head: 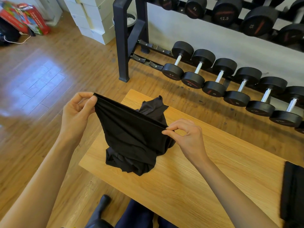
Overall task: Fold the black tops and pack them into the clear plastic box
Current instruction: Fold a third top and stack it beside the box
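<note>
A black top (131, 134) hangs stretched between my hands above the wooden table (205, 162). My left hand (77, 112) pinches one corner of its upper hem at the left, past the table's edge. My right hand (185, 137) pinches the other corner of the hem over the table. The rest of the black fabric bunches in a heap (131, 163) on the tabletop, and a crumpled part (154, 107) sticks up behind the hem. I cannot tell whether the heap is one garment or more. The clear plastic box is not in view.
A flat black item (292, 193) lies at the table's right edge. A dumbbell rack (125, 38) with a row of dumbbells (230, 84) stands beyond the table. White boxes (93, 17) and a red bag (28, 18) sit on the wood floor at the far left.
</note>
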Available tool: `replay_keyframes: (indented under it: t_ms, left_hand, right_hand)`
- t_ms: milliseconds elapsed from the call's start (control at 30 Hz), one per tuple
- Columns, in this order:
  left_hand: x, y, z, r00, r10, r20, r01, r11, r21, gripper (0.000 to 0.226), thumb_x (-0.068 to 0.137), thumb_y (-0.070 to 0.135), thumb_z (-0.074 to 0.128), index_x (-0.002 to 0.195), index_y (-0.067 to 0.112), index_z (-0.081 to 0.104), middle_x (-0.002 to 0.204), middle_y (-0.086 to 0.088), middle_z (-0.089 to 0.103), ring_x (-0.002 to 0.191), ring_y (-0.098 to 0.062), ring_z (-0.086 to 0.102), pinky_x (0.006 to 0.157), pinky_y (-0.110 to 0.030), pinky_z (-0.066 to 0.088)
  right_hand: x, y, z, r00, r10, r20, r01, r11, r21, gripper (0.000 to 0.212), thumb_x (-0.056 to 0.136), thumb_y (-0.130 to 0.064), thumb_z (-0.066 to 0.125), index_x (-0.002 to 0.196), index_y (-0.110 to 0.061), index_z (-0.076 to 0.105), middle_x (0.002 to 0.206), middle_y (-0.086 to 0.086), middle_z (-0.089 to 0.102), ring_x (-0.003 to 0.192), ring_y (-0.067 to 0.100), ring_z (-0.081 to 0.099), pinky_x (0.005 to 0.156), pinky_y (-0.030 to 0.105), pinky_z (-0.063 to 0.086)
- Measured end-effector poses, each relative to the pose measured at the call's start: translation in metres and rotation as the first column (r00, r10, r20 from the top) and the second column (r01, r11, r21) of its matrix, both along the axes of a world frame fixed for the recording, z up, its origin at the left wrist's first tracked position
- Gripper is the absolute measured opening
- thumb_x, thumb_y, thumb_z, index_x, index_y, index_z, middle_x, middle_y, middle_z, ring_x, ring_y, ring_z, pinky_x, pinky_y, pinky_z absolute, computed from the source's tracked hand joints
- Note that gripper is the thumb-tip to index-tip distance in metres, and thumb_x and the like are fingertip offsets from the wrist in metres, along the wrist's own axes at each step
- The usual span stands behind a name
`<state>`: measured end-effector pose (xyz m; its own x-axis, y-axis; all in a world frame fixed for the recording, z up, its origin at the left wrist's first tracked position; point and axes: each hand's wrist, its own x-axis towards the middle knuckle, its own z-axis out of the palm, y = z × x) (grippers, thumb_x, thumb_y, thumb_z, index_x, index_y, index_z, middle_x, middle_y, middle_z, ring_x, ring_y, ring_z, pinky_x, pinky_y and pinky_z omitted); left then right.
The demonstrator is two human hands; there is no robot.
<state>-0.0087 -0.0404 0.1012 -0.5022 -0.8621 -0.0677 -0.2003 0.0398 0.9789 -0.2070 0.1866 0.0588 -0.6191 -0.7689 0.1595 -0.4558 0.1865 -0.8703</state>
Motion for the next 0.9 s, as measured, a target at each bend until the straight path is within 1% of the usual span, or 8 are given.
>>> replay_keyframes:
  t_ms: [167, 233, 333, 433, 533, 633, 733, 900]
  left_hand:
    - [-0.01, 0.004, 0.019, 0.998, -0.061, 0.009, 0.062, 0.995, -0.073, 0.01, 0.099, 0.024, 0.055, 0.101, 0.016, 0.063, 0.098, -0.003, 0.072, 0.093, -0.016, 0.068, 0.089, -0.027, 0.054]
    - [-0.014, 0.007, 0.025, 0.998, -0.062, 0.013, 0.063, 0.994, -0.085, 0.011, 0.099, 0.023, 0.056, 0.102, 0.015, 0.063, 0.098, -0.005, 0.072, 0.093, -0.016, 0.067, 0.089, -0.028, 0.054]
    - [-0.021, 0.012, 0.034, 0.998, -0.05, 0.024, 0.053, 0.993, -0.106, 0.012, 0.099, 0.021, 0.056, 0.103, 0.012, 0.063, 0.097, -0.004, 0.072, 0.091, -0.013, 0.068, 0.089, -0.027, 0.054]
    - [-0.027, 0.021, 0.042, 1.0, -0.013, 0.015, 0.015, 0.993, -0.121, 0.009, 0.099, 0.021, 0.056, 0.1, 0.015, 0.063, 0.094, -0.002, 0.073, 0.088, -0.01, 0.068, 0.086, -0.023, 0.054]
    - [-0.031, 0.025, 0.047, 0.999, 0.03, 0.025, -0.027, 0.992, -0.12, 0.012, 0.099, 0.02, 0.056, 0.104, 0.011, 0.063, 0.093, -0.002, 0.074, 0.088, -0.011, 0.069, 0.083, -0.019, 0.054]
    - [-0.032, 0.027, 0.052, 0.997, 0.07, 0.019, -0.068, 0.993, -0.1, 0.01, 0.099, 0.018, 0.055, 0.102, 0.012, 0.062, 0.078, 0.01, 0.074, 0.079, -0.003, 0.068, 0.075, -0.014, 0.052]
    - [-0.033, 0.028, 0.061, 0.995, 0.104, 0.012, -0.102, 0.989, -0.111, 0.011, 0.099, 0.016, 0.055, 0.103, 0.01, 0.063, 0.073, 0.014, 0.073, 0.073, 0.0, 0.067, 0.07, -0.013, 0.051]
    - [-0.035, 0.032, 0.073, 0.995, 0.091, 0.027, -0.086, 0.986, -0.146, 0.009, 0.099, 0.017, 0.055, 0.093, 0.018, 0.062, 0.072, 0.014, 0.073, 0.073, -0.001, 0.066, 0.072, -0.014, 0.052]
  right_hand:
    - [-0.003, 0.004, 0.002, 0.996, -0.081, 0.025, 0.079, 0.994, 0.071, 0.019, 0.076, -0.022, 0.081, 0.071, -0.022, 0.063, 0.076, -0.01, 0.065, 0.083, 0.009, 0.06, 0.084, 0.026, 0.044]
    - [-0.005, 0.006, 0.004, 0.995, -0.07, 0.076, 0.061, 0.991, 0.121, 0.016, 0.08, -0.022, 0.079, 0.082, -0.024, 0.063, 0.08, -0.012, 0.063, 0.083, 0.007, 0.06, 0.08, 0.022, 0.046]
    - [-0.007, 0.009, 0.003, 0.998, 0.062, -0.008, -0.059, 0.972, 0.229, 0.017, 0.087, -0.02, 0.071, 0.102, -0.026, 0.068, 0.086, -0.012, 0.061, 0.085, 0.003, 0.056, 0.076, 0.011, 0.041]
    - [-0.004, 0.01, -0.003, 0.987, 0.158, -0.032, -0.144, 0.952, 0.27, 0.008, 0.094, -0.02, 0.063, 0.096, -0.019, 0.071, 0.085, -0.012, 0.062, 0.081, 0.004, 0.056, 0.073, 0.014, 0.041]
    - [-0.001, 0.012, -0.006, 0.987, 0.15, 0.05, -0.157, 0.965, 0.21, 0.014, 0.097, -0.018, 0.057, 0.093, -0.016, 0.071, 0.083, -0.006, 0.069, 0.078, 0.011, 0.061, 0.075, 0.024, 0.044]
    - [0.003, 0.014, -0.003, 0.981, 0.153, 0.119, -0.17, 0.973, 0.156, 0.018, 0.099, -0.017, 0.055, 0.101, -0.016, 0.073, 0.091, -0.01, 0.072, 0.086, 0.008, 0.063, 0.076, 0.018, 0.044]
    - [0.007, 0.014, -0.008, 0.971, 0.175, 0.164, -0.202, 0.966, 0.16, 0.021, 0.099, -0.018, 0.054, 0.108, -0.018, 0.073, 0.098, -0.012, 0.071, 0.093, 0.006, 0.063, 0.08, 0.023, 0.048]
    - [0.018, 0.014, -0.013, 0.957, 0.152, 0.248, -0.193, 0.97, 0.148, 0.018, 0.1, -0.017, 0.053, 0.096, -0.016, 0.071, 0.089, -0.009, 0.066, 0.084, 0.005, 0.059, 0.069, 0.014, 0.039]
